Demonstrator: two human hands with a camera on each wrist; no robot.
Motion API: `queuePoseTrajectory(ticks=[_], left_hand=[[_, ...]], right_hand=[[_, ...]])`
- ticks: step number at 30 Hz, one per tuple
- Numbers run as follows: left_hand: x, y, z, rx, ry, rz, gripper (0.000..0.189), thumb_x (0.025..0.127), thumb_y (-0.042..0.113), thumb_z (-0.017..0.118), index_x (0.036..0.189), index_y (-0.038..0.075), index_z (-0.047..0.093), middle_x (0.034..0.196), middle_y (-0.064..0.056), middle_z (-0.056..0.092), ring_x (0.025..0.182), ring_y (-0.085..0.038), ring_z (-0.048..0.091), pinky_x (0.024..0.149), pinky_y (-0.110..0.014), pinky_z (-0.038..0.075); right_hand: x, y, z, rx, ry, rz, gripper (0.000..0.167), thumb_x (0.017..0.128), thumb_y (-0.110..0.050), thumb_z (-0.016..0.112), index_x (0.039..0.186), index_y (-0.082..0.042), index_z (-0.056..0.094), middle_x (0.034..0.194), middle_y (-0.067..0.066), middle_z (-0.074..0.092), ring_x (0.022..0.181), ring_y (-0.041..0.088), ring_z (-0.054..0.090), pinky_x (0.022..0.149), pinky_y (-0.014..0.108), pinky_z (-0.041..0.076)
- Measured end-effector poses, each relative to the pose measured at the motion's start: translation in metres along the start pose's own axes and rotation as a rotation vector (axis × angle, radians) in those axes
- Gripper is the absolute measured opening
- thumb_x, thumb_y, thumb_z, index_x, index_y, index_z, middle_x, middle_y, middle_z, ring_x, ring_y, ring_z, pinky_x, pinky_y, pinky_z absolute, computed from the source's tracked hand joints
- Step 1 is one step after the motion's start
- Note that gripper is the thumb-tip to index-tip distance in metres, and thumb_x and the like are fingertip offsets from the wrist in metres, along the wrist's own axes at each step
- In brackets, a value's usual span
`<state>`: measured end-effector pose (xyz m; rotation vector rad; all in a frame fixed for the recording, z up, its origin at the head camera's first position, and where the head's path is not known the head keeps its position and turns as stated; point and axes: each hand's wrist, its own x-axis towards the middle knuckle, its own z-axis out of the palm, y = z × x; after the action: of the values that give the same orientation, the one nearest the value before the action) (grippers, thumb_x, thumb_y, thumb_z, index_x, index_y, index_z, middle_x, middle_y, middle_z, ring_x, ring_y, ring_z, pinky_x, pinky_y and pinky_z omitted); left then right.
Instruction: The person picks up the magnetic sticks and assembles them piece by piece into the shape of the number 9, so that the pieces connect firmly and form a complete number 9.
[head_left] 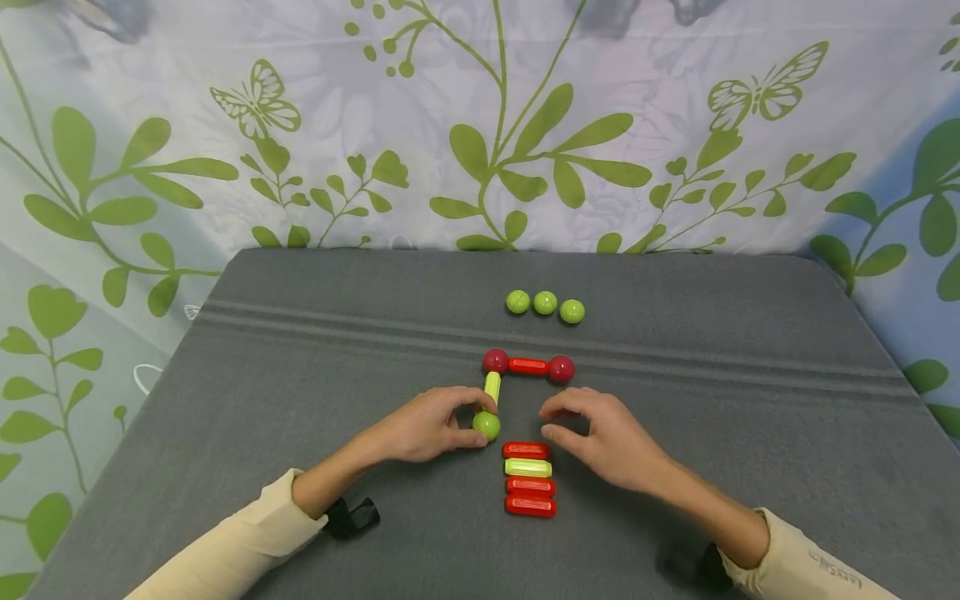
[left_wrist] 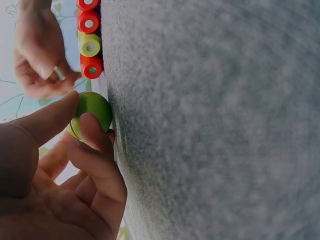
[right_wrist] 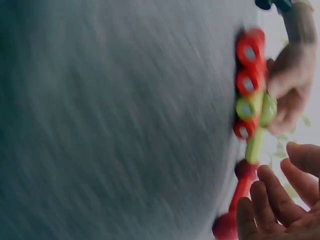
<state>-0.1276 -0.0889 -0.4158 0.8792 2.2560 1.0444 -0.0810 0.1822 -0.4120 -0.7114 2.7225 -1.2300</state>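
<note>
My left hand (head_left: 429,425) pinches a green ball (head_left: 487,427) between thumb and fingers, low over the grey tabletop. That ball sits at the near end of a yellow-green rod (head_left: 492,389), whose far end meets a dark red ball (head_left: 495,361). From there a red rod (head_left: 528,366) runs right to a second dark red ball (head_left: 561,369). My right hand (head_left: 607,437) hovers to the right of these parts, fingers loosely bent and holding nothing. In the left wrist view the green ball (left_wrist: 92,112) shows between thumb and fingers.
Between and below the hands lies a stack of short rods, several red (head_left: 531,506) and one yellow-green (head_left: 528,467), with metal discs in their ends. Farther back, three green balls (head_left: 545,302) stand in a row. A leaf-patterned cloth (head_left: 525,125) hangs behind the grey table (head_left: 337,308).
</note>
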Motion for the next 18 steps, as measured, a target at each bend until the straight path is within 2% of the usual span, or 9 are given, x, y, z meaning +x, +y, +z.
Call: queuePoseTrajectory(ticks=[6, 18], left_hand=[[0.0011, 0.0007, 0.0005, 0.001, 0.005, 0.006, 0.031, 0.092, 0.016, 0.072, 0.122, 0.01, 0.062, 0.11, 0.0, 0.059, 0.053, -0.006, 0.047, 0.056, -0.024, 0.043], [0.0016, -0.0012, -0.0003, -0.023, 0.002, 0.005, 0.031, 0.092, 0.014, 0.072, 0.121, 0.01, 0.062, 0.107, 0.0, 0.059, 0.053, -0.005, 0.046, 0.054, -0.024, 0.043]], right_hand=[[-0.0041, 0.0015, 0.0111, 0.002, -0.091, 0.031, 0.017, 0.089, -0.013, 0.075, 0.105, -0.014, 0.07, 0.1, -0.008, 0.067, 0.093, 0.011, 0.061, 0.084, 0.038, 0.051], [-0.003, 0.0014, 0.0125, -0.014, -0.121, 0.035, 0.015, 0.09, -0.015, 0.074, 0.104, -0.016, 0.072, 0.099, -0.011, 0.067, 0.094, 0.011, 0.061, 0.084, 0.039, 0.05]])
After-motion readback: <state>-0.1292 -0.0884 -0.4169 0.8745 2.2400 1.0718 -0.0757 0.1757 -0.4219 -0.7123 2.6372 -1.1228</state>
